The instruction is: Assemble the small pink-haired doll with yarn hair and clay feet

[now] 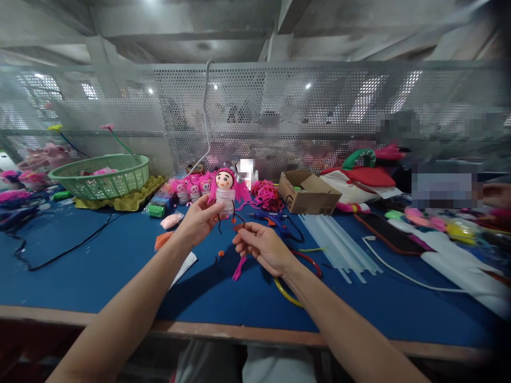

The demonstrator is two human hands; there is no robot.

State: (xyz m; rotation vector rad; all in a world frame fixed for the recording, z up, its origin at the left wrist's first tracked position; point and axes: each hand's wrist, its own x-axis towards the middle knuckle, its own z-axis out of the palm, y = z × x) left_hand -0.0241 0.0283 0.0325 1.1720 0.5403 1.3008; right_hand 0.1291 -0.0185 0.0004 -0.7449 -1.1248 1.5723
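My left hand (202,215), fingers closed round its side, holds up a small doll (224,192) above the table. The doll has bright pink yarn hair, a drawn face, a whitish wrapped body and thin dark limbs hanging down. Just below and right of it, my right hand (257,242) is closed in a pinch at the lower end of a dark limb. A small orange-brown piece shows at its fingertips; its kind is hard to make out. Under the hands lie an orange bead-like dot (221,254) and a pink yarn loop (238,269).
Several similar dolls (194,190) and a pink yarn heap (266,196) stand behind. A cardboard box (309,194), glue gun (279,223), translucent sticks (339,242) and phone (389,234) lie right. A green basket (99,181) is left. A perforated metal screen (247,106) rises behind. Another person's hand (497,196) shows far right.
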